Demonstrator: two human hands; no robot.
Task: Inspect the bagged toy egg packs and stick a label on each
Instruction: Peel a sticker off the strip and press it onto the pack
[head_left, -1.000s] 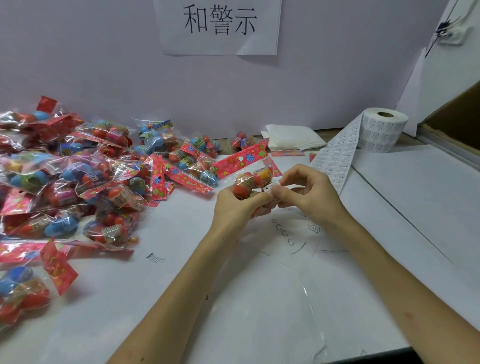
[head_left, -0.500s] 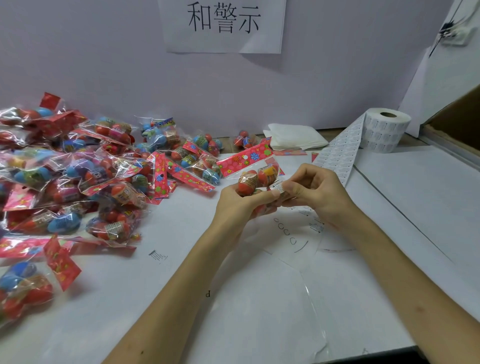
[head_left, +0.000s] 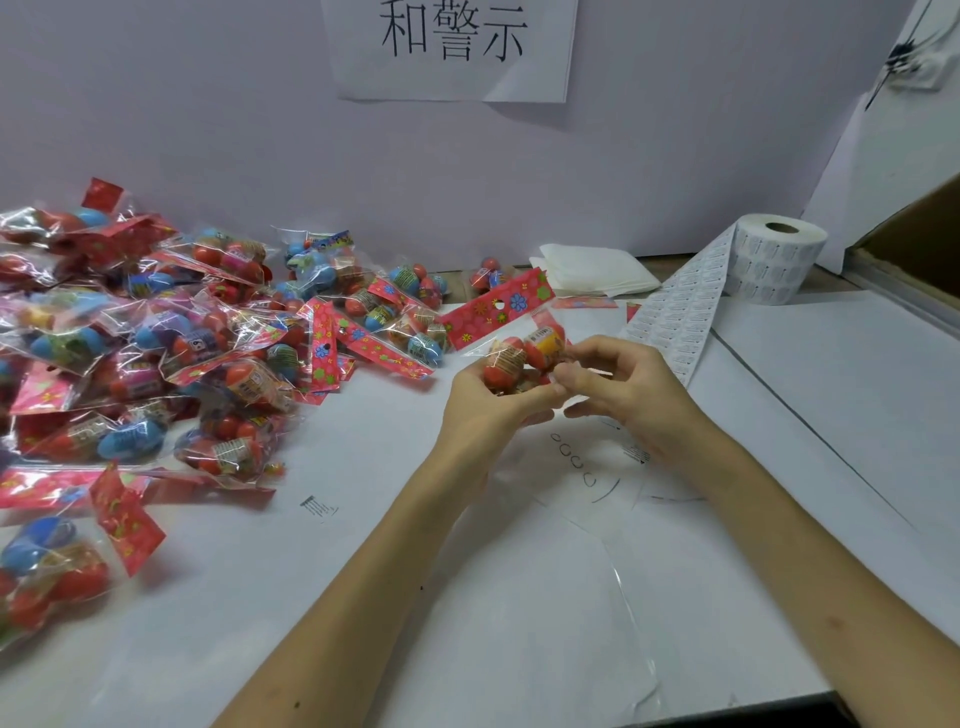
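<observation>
2 hands on 1 egg pack (head_left: 519, 356), held up off the tabletop (head_left: 467, 597) around mid-scene. Your left hand (head_left: 488, 410) grips the bag from its near left side, fingers curled round it. Your right hand (head_left: 631, 395) meets it from the right, fingers curled, thumb and forefinger tips pinching at the bag's right edge. Cannot tell whether a label sits under those fingertips. The clear bag shows red eggs and 1 with a yellow band. Its red flowered header card (head_left: 498, 306) tilts up toward the far left.

Many more bagged packs lie in a pile (head_left: 156, 338) across the left of the tabletop, overlapping, red headers pointing every way. 1 loose pack (head_left: 47, 566) lies at the near left edge, apart from the pile.

Label roll (head_left: 779, 260) stands on end at the far right. Its strip (head_left: 680, 317) runs down toward your right hand and passes behind it. Folded white sheets (head_left: 592, 270) lie just left of the roll, against the wall. Paper sign (head_left: 452, 47) with 3 printed characters is stuck on the wall above. Cardboard box (head_left: 924, 234) edge shows at the far right.
</observation>
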